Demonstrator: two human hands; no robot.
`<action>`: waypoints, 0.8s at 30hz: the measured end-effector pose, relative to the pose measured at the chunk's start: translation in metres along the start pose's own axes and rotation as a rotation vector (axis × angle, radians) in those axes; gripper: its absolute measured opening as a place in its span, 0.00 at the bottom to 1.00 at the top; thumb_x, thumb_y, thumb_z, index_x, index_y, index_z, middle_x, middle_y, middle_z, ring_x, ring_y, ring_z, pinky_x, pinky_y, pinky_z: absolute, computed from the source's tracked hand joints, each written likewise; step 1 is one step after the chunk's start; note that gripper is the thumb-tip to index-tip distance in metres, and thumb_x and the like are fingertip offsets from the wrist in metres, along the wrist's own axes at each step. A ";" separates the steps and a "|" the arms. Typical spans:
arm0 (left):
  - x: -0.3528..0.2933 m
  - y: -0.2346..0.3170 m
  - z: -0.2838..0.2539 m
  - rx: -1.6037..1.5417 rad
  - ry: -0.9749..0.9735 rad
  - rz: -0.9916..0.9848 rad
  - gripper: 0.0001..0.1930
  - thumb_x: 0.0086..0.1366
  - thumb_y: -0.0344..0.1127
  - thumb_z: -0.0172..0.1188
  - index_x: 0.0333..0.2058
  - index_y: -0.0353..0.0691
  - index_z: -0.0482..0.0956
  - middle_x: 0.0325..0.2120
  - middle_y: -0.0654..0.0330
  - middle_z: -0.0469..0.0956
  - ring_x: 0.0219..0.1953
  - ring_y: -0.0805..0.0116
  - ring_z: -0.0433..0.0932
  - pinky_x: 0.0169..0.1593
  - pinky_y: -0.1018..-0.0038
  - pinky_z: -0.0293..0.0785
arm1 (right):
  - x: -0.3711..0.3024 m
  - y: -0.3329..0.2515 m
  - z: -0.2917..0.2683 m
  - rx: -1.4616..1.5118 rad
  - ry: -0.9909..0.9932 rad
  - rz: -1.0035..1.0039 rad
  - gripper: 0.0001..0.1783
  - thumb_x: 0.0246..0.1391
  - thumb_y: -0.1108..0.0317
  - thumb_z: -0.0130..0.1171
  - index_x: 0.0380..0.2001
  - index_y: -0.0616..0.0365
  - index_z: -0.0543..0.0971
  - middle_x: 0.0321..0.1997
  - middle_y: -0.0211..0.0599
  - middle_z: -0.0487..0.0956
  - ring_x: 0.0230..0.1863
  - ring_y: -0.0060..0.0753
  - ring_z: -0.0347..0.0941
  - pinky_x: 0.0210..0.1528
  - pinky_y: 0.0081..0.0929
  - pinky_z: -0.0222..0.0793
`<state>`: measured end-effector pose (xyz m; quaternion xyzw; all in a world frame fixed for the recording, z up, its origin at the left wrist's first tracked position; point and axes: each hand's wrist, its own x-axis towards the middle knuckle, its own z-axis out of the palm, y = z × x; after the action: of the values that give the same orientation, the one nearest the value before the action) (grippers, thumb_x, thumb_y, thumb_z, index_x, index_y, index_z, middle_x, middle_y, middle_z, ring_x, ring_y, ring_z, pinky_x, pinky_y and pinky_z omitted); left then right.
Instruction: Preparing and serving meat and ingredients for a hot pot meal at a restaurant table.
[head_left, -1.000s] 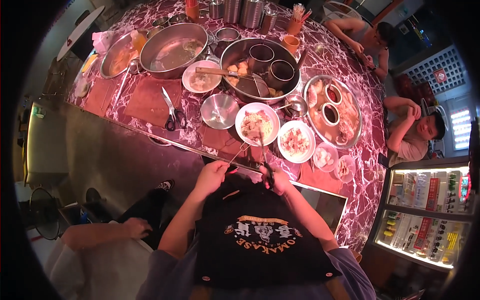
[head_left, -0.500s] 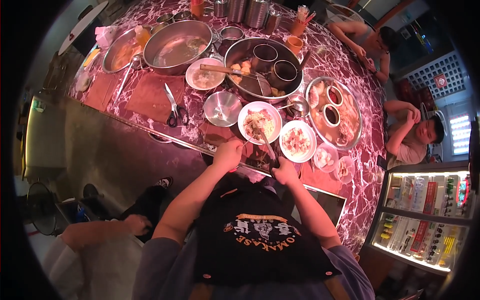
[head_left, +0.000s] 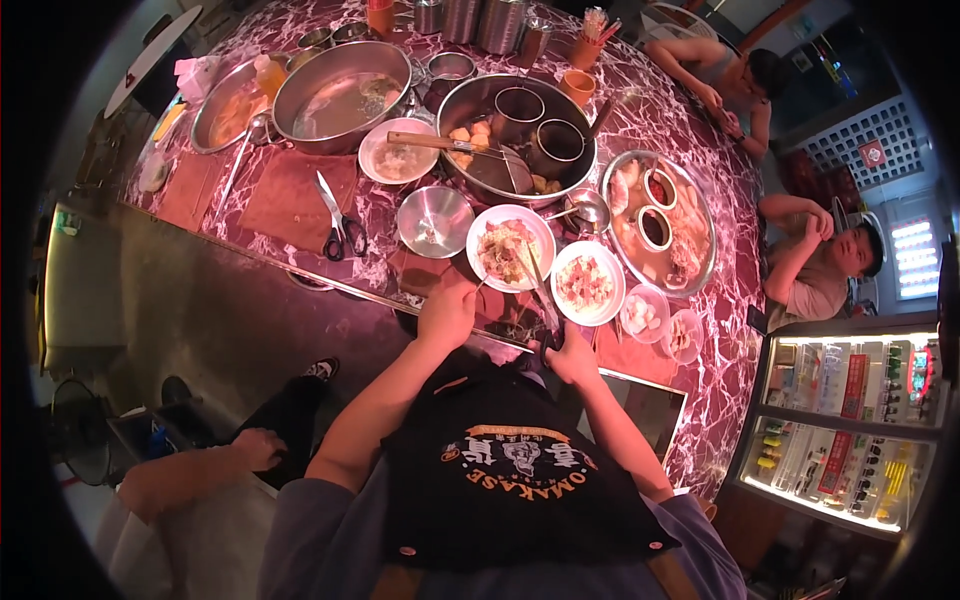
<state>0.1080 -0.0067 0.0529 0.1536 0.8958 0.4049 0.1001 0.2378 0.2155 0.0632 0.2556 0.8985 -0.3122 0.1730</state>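
Observation:
My right hand [head_left: 572,355] is closed around the black handles of a pair of scissors [head_left: 543,292]. Their blades stand a little apart and reach into a white bowl [head_left: 547,235] of noodles with meat pieces. At the near left side of that bowl, my left hand [head_left: 447,312] is closed, a thin stick-like thing poking from its fingertips toward the rim; its kind is unclear. Right beside it stands a second white bowl [head_left: 592,318] with chopped meat on top. An empty-looking steel bowl [head_left: 435,220] sits behind my left hand.
Beyond the bowls are a dark pot [head_left: 447,160] with a wooden-handled strainer, a ladle [head_left: 592,208] and a steel platter [head_left: 708,255] of food. Other scissors [head_left: 338,222] lie on a brown cloth [head_left: 285,200]. Two people sit across the counter; another person's arm [head_left: 200,475] is at lower left.
The view has shifted slightly. In the noodle bowl, the scissors' blades have spread apart. My left hand stays by the rim.

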 end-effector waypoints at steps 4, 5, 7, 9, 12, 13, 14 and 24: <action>-0.002 0.004 0.005 -0.065 0.009 0.024 0.10 0.64 0.36 0.55 0.38 0.39 0.81 0.32 0.47 0.81 0.37 0.46 0.80 0.41 0.57 0.75 | 0.010 -0.020 0.003 -0.148 0.087 0.022 0.41 0.43 0.39 0.67 0.42 0.67 0.66 0.41 0.60 0.78 0.45 0.60 0.77 0.46 0.47 0.71; -0.003 0.006 0.007 -0.061 0.014 0.043 0.10 0.65 0.37 0.53 0.38 0.41 0.81 0.31 0.48 0.81 0.37 0.45 0.79 0.41 0.55 0.74 | 0.015 -0.025 0.005 -0.144 0.089 0.018 0.41 0.43 0.39 0.67 0.42 0.67 0.66 0.41 0.60 0.78 0.45 0.60 0.77 0.46 0.47 0.71; -0.004 0.009 0.011 -0.057 0.018 0.066 0.10 0.65 0.37 0.52 0.38 0.43 0.81 0.31 0.48 0.81 0.36 0.44 0.79 0.40 0.53 0.74 | 0.026 -0.031 0.011 -0.227 0.121 0.034 0.40 0.44 0.39 0.67 0.41 0.66 0.66 0.41 0.60 0.78 0.44 0.59 0.77 0.45 0.48 0.71; -0.005 0.011 0.014 -0.021 -0.042 0.015 0.10 0.65 0.38 0.52 0.39 0.43 0.80 0.30 0.48 0.81 0.35 0.44 0.79 0.40 0.53 0.74 | 0.033 -0.033 0.013 -0.253 0.162 0.016 0.36 0.42 0.45 0.68 0.41 0.66 0.67 0.39 0.59 0.78 0.41 0.56 0.78 0.44 0.48 0.74; -0.005 0.007 0.013 0.005 -0.051 0.015 0.10 0.65 0.38 0.53 0.39 0.42 0.80 0.31 0.48 0.81 0.34 0.43 0.79 0.39 0.51 0.74 | 0.037 -0.027 0.013 -0.269 0.118 0.006 0.30 0.43 0.54 0.66 0.40 0.66 0.68 0.36 0.58 0.80 0.39 0.57 0.79 0.43 0.48 0.74; -0.004 0.004 0.013 0.003 -0.041 0.020 0.10 0.65 0.38 0.53 0.39 0.42 0.80 0.31 0.48 0.81 0.34 0.43 0.79 0.39 0.51 0.74 | 0.038 -0.024 0.012 -0.280 0.125 0.004 0.27 0.43 0.57 0.66 0.39 0.64 0.68 0.34 0.57 0.80 0.38 0.58 0.79 0.42 0.49 0.74; -0.003 0.002 0.013 0.009 0.002 0.034 0.10 0.65 0.38 0.53 0.39 0.43 0.80 0.30 0.48 0.81 0.34 0.43 0.79 0.39 0.51 0.74 | 0.038 -0.021 0.012 -0.289 0.130 0.002 0.24 0.43 0.60 0.65 0.39 0.61 0.69 0.32 0.56 0.80 0.37 0.59 0.79 0.41 0.49 0.74; 0.002 -0.012 0.002 -0.126 0.050 -0.010 0.10 0.64 0.37 0.54 0.39 0.41 0.81 0.34 0.47 0.81 0.39 0.45 0.78 0.42 0.54 0.74 | 0.001 0.002 -0.017 -0.261 0.140 0.023 0.30 0.43 0.51 0.69 0.39 0.63 0.70 0.37 0.55 0.80 0.40 0.59 0.78 0.41 0.49 0.72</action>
<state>0.1039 -0.0121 0.0430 0.1324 0.8715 0.4636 0.0892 0.2357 0.2282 0.0750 0.2625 0.9382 -0.1724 0.1454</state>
